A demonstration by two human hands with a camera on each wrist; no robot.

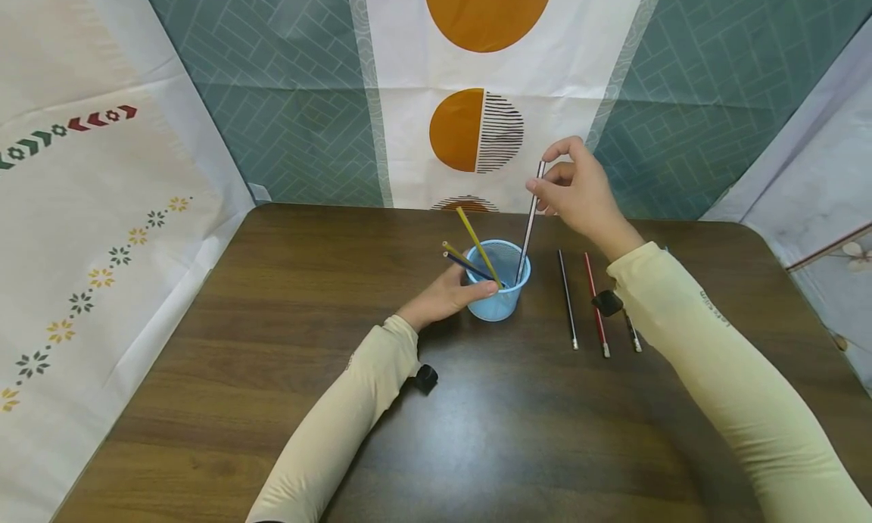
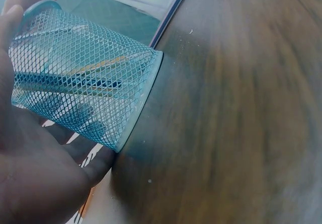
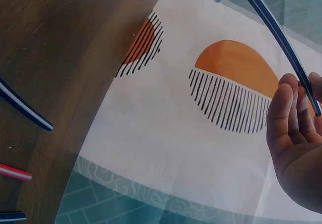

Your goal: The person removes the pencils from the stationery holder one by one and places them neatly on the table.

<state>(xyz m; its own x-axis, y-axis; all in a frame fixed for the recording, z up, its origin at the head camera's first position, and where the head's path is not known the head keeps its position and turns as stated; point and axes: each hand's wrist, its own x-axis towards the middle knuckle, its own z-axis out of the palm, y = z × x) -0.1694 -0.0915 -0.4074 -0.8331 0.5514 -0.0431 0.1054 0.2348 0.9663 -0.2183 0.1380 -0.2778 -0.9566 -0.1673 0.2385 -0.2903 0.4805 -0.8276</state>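
Note:
A light blue mesh pencil cup stands upright on the table, with my left hand curled round its left side, thumb at the rim. Two yellow pencils and a dark blue pencil lean leftward inside it. Above the cup's right side, my right hand pinches the upper end of a dark pencil with light stripes. That pencil slants down with its lower end inside the cup.
Right of the cup, a black pencil, a red pencil and another dark pencil, partly hidden by the right forearm, lie on the brown wooden table. A patterned cloth hangs behind the table's far edge.

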